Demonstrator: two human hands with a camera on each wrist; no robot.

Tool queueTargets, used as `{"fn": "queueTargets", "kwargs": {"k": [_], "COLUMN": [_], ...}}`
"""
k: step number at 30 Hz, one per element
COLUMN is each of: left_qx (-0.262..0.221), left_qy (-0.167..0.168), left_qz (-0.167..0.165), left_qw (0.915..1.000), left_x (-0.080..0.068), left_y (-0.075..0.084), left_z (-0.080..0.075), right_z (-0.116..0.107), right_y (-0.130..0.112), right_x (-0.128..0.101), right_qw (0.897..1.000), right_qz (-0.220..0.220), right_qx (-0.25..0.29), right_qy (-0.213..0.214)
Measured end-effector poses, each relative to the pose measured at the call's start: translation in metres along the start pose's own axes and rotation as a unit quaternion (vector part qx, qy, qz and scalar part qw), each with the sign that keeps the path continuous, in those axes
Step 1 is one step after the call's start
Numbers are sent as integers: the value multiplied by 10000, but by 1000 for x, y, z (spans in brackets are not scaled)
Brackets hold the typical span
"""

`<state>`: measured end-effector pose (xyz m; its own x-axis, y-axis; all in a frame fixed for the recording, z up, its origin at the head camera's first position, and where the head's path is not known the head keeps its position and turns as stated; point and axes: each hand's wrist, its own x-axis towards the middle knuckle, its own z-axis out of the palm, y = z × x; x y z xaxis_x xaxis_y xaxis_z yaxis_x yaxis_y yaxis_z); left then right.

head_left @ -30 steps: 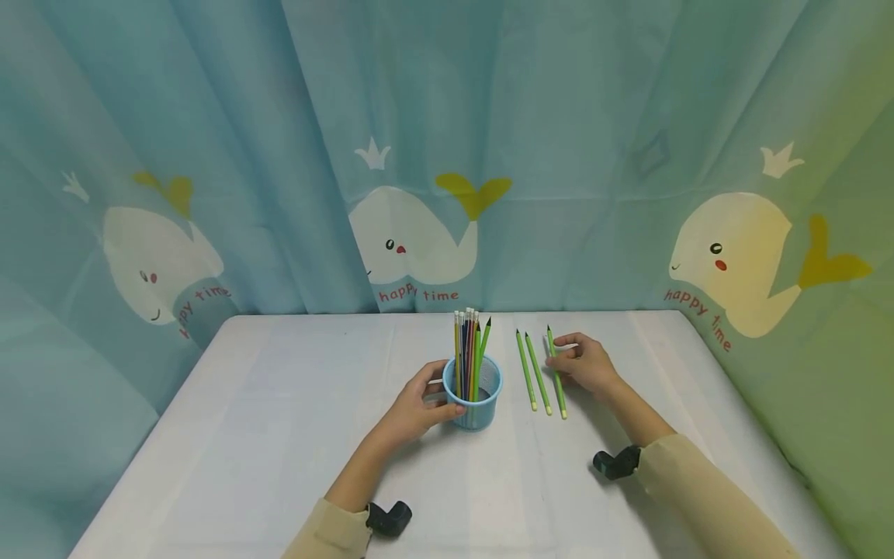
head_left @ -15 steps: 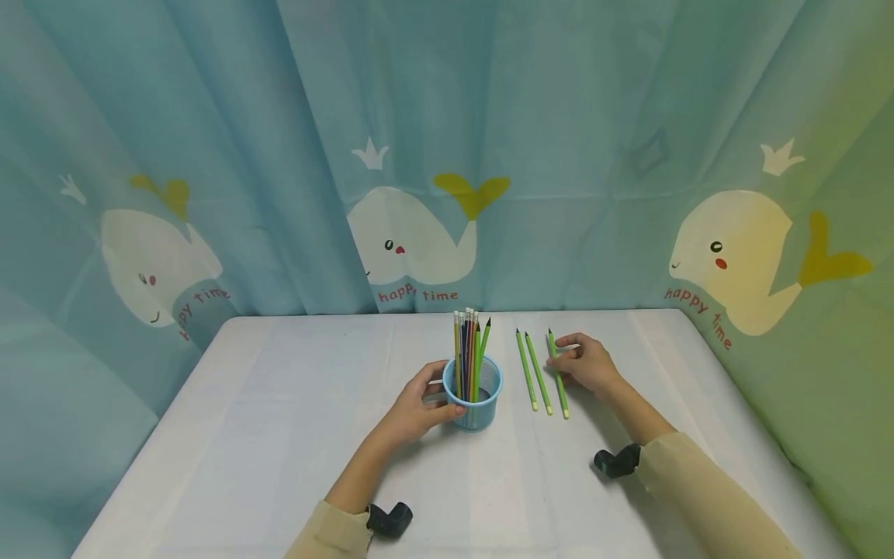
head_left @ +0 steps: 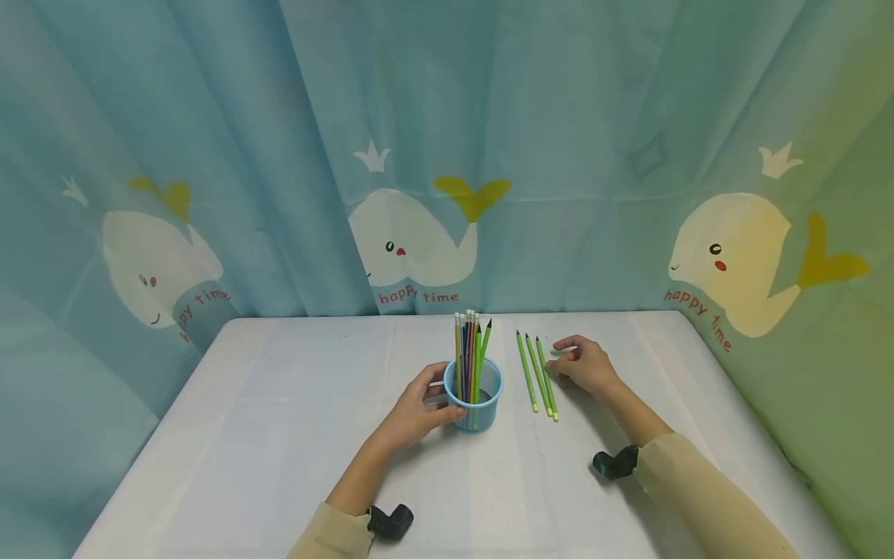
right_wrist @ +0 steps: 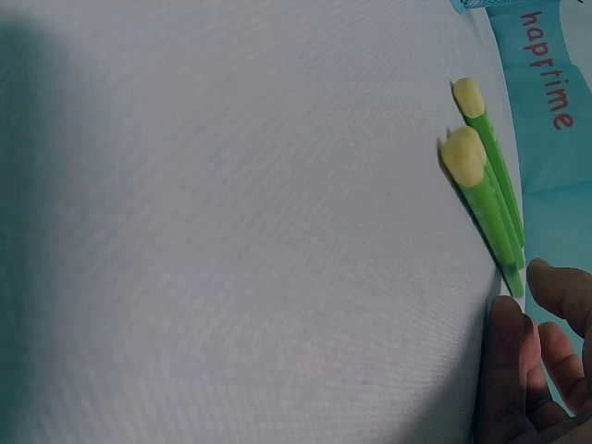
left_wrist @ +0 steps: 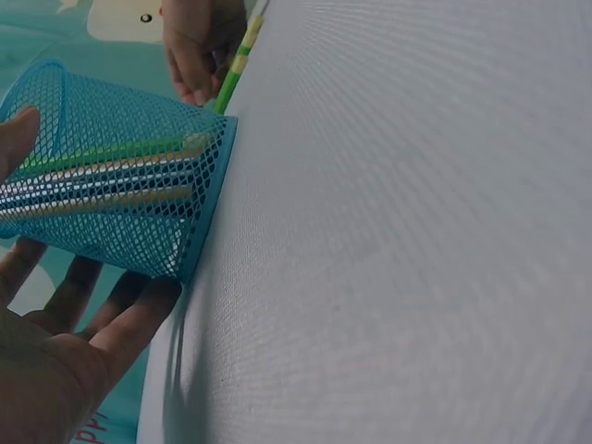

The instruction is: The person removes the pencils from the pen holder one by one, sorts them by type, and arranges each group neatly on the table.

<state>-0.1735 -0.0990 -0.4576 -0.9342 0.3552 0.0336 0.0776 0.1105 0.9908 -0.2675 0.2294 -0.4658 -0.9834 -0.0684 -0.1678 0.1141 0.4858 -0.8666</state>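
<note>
We note our right hand (head_left: 585, 365), fingers relaxed, has nudged the rightmost green wooden pencil (head_left: 547, 380) against its two neighbours, aligning the row, while our left hand (head_left: 417, 407) grips the blue mesh pencil cup (head_left: 475, 396).

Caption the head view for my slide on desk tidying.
Left hand holds a blue mesh pencil cup; right hand touches three green pencils on a white table.

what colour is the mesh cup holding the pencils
Light blue; the mesh cup shows best in the left wrist view.
</note>
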Motion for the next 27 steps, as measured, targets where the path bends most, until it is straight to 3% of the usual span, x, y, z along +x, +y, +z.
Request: {"fn": "queueTargets", "kwargs": {"k": [7, 11, 19, 27], "left_qx": [6, 41, 4, 22], "left_qy": [-8, -26, 31, -6], "left_qz": [23, 9, 26, -37], "left_qw": [10000, 10000, 10000, 10000], "left_x": [0, 1, 1, 1], "left_y": [0, -1, -1, -1], "left_z": [1, 2, -1, 0], "right_z": [-2, -1, 12, 33], "right_y": [-8, -21, -59, -78], "right_x": [-4, -9, -22, -29], "right_qw": [9998, 9992, 9897, 9780], "right_qz": [-95, -378, -870, -1401], "right_qx": [-173, -147, 737, 565], "right_qy": [44, -2, -867, -1438]}}
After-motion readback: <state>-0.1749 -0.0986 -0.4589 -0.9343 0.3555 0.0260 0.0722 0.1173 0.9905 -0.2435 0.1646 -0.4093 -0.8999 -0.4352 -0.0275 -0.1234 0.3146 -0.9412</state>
